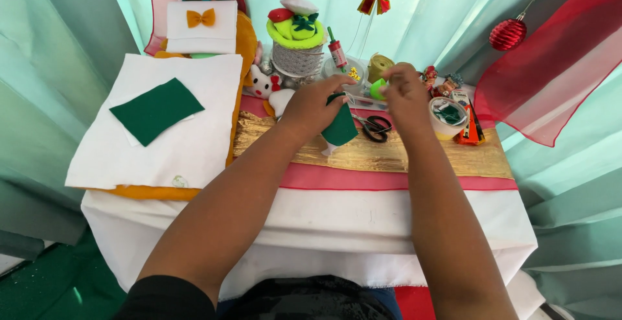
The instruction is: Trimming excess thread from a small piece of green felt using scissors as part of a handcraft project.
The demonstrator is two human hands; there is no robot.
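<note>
— Felt, dark green: how far along does the small piece (339,127) look?

— Partway, I'd judge. It is already cut to a small tapered shape, and the left hand (313,104) holds it up off the table (389,210), its fingers (342,85) curled and pinching the top edge. Nothing is fixed to it that I can see, so any joining or trimming looks to be left.

— And the right hand (407,93)?

— Its fingers are bunched together just beside the left ones, above a lime green bit (377,88). Whether they pinch a thread or pin I cannot tell; it is too small to see.

— What does the piece look like?

— Flat, matte, soft-edged, hanging limp below the left fingers. Something pale shows just under its lower end, but I can't make out what.

— What lies around?

— Black-handled scissors (376,127) sit between and just beneath the 2 hands, on a gold strip of cloth (389,154). A roll of tape (447,116) is near the right fingers, on their outer side. Well apart, beyond the left fingers, a larger green felt sheet (155,110) lies uncut on white fabric (162,145).
</note>
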